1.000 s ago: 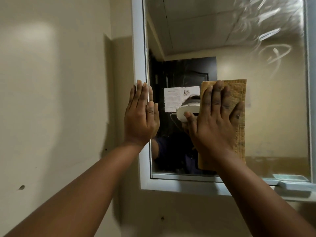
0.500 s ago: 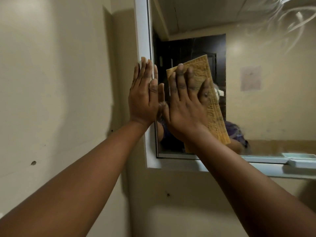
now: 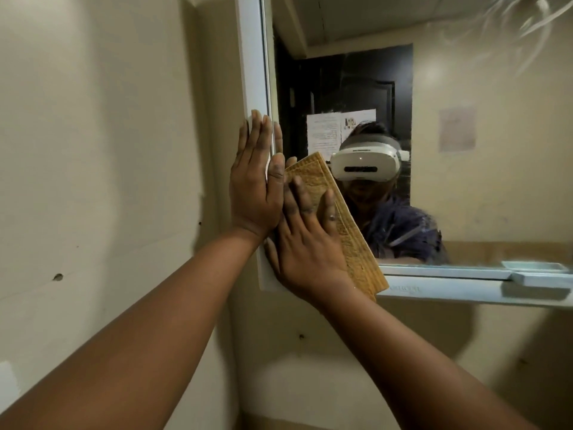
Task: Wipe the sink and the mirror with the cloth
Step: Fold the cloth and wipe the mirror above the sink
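- Hands: two. The left hand (image 3: 255,184) lies flat, fingers straight, on the white frame (image 3: 251,57) at the left edge of the mirror (image 3: 483,197).
- Cloth (image 3: 347,231): one, yellow and folded, tilted against the mirror's lower left corner, its bottom end overlapping the frame.
- The right hand (image 3: 305,243) presses it with spread, straight fingers.
- Since half a second ago, the cloth and right hand have slid lower; the left hand stays put.

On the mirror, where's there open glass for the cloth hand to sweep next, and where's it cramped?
Open glass runs right of the cloth, up to the streaked top right corner of the mirror. It is cramped at the lower left corner, where the right hand pressing the cloth sits against the left hand on the white frame.
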